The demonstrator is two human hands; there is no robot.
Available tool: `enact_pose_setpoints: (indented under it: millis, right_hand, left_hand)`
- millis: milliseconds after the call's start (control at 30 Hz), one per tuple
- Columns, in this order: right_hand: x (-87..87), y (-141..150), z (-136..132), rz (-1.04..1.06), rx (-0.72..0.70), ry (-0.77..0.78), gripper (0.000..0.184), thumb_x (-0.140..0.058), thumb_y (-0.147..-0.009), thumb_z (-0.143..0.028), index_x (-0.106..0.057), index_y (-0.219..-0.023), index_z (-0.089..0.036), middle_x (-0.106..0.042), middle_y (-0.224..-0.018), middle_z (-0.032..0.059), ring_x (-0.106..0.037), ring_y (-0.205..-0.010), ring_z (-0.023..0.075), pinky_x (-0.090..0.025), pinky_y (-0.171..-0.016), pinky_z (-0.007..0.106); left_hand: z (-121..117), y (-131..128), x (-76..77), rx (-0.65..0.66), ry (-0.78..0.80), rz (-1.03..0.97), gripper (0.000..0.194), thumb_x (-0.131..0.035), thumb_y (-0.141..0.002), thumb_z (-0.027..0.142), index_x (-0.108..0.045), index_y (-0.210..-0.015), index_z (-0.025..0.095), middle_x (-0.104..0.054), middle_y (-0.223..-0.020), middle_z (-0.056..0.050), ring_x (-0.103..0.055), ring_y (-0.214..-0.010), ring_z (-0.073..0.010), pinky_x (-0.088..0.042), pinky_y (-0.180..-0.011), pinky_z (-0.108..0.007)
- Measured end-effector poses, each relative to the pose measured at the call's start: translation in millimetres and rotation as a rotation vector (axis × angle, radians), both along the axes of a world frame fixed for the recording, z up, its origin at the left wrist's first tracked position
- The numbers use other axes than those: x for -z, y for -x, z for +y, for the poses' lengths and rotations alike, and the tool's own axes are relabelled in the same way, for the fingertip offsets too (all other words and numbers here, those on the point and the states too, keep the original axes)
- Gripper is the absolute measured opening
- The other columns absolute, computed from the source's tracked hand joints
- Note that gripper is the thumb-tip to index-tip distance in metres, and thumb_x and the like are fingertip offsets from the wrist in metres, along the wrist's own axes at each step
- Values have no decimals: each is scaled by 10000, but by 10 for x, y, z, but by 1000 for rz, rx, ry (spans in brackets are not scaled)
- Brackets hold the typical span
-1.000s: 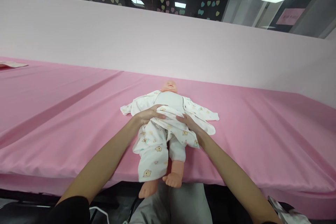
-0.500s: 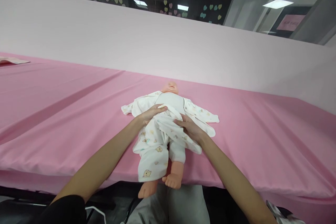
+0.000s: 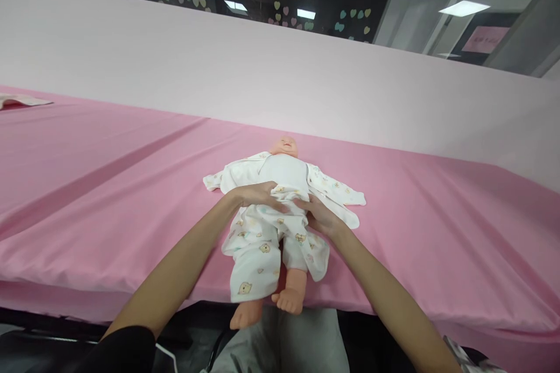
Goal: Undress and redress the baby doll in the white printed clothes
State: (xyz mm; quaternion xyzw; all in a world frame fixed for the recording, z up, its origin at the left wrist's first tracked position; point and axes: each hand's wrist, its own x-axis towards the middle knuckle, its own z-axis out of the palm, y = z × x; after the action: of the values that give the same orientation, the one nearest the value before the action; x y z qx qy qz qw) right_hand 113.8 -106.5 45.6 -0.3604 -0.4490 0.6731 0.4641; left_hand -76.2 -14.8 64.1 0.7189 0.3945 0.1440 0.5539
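A baby doll (image 3: 286, 144) lies on its back, head away from me and feet at the near edge. It wears a plain white undergarment (image 3: 284, 168) under an opened printed baby top (image 3: 335, 183) with sleeves spread out. White baby trousers (image 3: 256, 268) with bear prints lie over its hips and one leg; their other side hangs loose beside the second leg. My left hand (image 3: 258, 195) grips the trousers at the waist on the left, thumb across the cloth. At the waist's right side, my right hand (image 3: 321, 215) holds the same cloth, some fingers hidden beneath.
A pink padded surface (image 3: 131, 186) spreads under the doll, its front edge close to my lap. Behind it rises a white low wall (image 3: 262, 76) with dark glass above. A pale folded cloth (image 3: 26, 100) lies at the far left.
The trousers' lifted, bunched front has come down flatter over the doll's hips, its print now showing. My left hand has turned and shifted slightly nearer; the right stays close to its place.
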Motion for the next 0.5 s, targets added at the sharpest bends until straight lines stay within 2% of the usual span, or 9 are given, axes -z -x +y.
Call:
enact_pose_setpoints:
  millis: [100,200,267,367,433,500]
  right_hand:
    - [9,29,13,23,57,-9,423,-742,-686,-330,-623,-1059,-172,-677,-955,61,-637,-807,176,-512,-687,269]
    - [10,35,16,-36,5,-45,512,-777,-640,-285,-600,-1111,-190,-673,-981,54,-639,-852,187,-521,-756,305]
    - [3,35,13,-147,-37,-66,541,-795,-611,-252,-601,-1113,-190,-675,-977,50,-636,-875,188,-515,-802,322]
    - [-2,41,14,-243,-31,-56,490,-790,-614,-250,-621,-1068,-178,-681,-953,51,-634,-885,186,-515,-812,317]
    - [10,46,28,-173,-13,-12,468,-782,-620,-252,-618,-1052,-173,-681,-941,53,-639,-860,185,-525,-777,313]
    - [40,50,53,-67,0,13,476,-783,-613,-236,-608,-1051,-172,-681,-934,52,-643,-840,182,-531,-755,307]
  left_hand:
    - [-7,-8,27,9,29,-88,443,-788,-524,245,-629,-930,165,-664,-959,-61,-618,-910,-230,-478,-666,-242]
    - [-55,-41,36,111,112,-288,353,-738,-648,340,-638,-933,158,-677,-970,-82,-624,-912,-217,-483,-742,-259]
    - [-84,-64,45,179,207,-384,369,-707,-693,407,-640,-940,141,-685,-942,-98,-636,-865,-213,-491,-748,-281]
    - [-98,-92,69,107,326,-483,439,-737,-664,424,-631,-962,120,-692,-872,-98,-646,-784,-199,-504,-706,-286]
    - [-88,-108,83,25,359,-508,436,-752,-657,394,-627,-970,119,-692,-856,-90,-646,-759,-185,-508,-686,-276]
    - [-69,-121,84,4,382,-505,394,-736,-683,378,-630,-960,118,-692,-860,-93,-648,-755,-181,-512,-678,-272]
